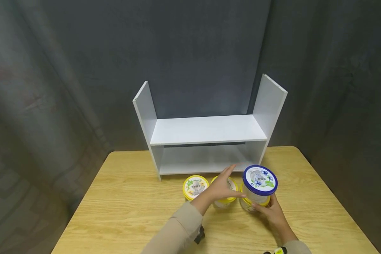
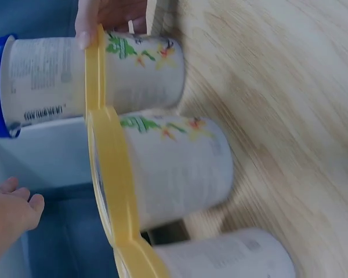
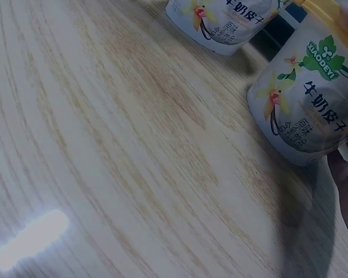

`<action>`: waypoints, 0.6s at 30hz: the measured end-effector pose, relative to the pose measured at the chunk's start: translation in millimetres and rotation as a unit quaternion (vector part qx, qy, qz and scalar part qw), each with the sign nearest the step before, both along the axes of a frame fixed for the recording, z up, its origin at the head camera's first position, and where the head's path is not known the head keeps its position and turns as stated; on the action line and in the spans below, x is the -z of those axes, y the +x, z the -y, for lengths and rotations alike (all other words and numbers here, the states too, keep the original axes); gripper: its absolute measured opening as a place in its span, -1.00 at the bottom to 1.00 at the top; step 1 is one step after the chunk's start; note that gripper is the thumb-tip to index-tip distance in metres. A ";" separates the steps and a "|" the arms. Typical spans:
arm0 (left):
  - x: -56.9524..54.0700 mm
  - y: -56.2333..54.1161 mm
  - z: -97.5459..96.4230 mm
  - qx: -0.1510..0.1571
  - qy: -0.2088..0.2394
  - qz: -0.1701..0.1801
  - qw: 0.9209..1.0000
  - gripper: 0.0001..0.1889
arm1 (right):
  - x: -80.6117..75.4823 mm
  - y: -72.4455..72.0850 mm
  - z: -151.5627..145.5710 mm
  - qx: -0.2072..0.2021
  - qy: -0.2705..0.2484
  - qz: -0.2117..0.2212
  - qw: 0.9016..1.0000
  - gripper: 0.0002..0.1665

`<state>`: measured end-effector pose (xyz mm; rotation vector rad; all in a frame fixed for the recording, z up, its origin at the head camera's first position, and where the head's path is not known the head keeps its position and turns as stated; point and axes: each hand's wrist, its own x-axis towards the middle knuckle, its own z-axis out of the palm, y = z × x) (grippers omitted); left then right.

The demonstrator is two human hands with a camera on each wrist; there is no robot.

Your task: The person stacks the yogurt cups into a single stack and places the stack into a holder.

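Note:
A blue-lidded tub (image 1: pixel 260 180) stands upright on top of a yellow-lidded tub (image 3: pixel 310 95), at the right of a row on the table. My right hand (image 1: pixel 274 213) grips the lower tub from the right, its thumb at the yellow lid. My left hand (image 1: pixel 220 188) is spread over the middle yellow-lidded tub (image 2: pixel 174 168), its thumb reaching toward the blue-lidded tub; contact there cannot be told. In the left wrist view the left hand's fingers (image 2: pixel 23 202) hold nothing. Another yellow-lidded tub (image 1: pixel 195 187) sits at the left, partly hidden by the left arm.
Behind the tubs stands a white two-level shelf (image 1: pixel 209 130) with tall side panels (image 1: pixel 270 102). It rests on a wooden table (image 1: pixel 130 204). Dark grey curtains (image 1: pixel 206 56) hang behind the table and at both sides.

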<state>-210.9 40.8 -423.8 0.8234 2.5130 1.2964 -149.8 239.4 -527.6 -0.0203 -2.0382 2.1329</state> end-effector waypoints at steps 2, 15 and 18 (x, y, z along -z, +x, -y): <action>0.3 1.6 8.8 0.000 0.007 0.000 1.000 0.06 | 0.3 -0.1 -0.3 0.001 0.007 0.008 1.000 -0.13; 13.2 0.6 60.6 -0.025 0.020 -0.010 0.999 0.04 | -2.5 -1.8 -1.9 -0.002 0.020 0.065 0.998 -0.02; 18.1 -1.4 72.1 -0.029 0.026 -0.021 0.999 0.05 | -2.1 -0.4 -2.5 -0.003 0.020 0.064 0.998 -0.03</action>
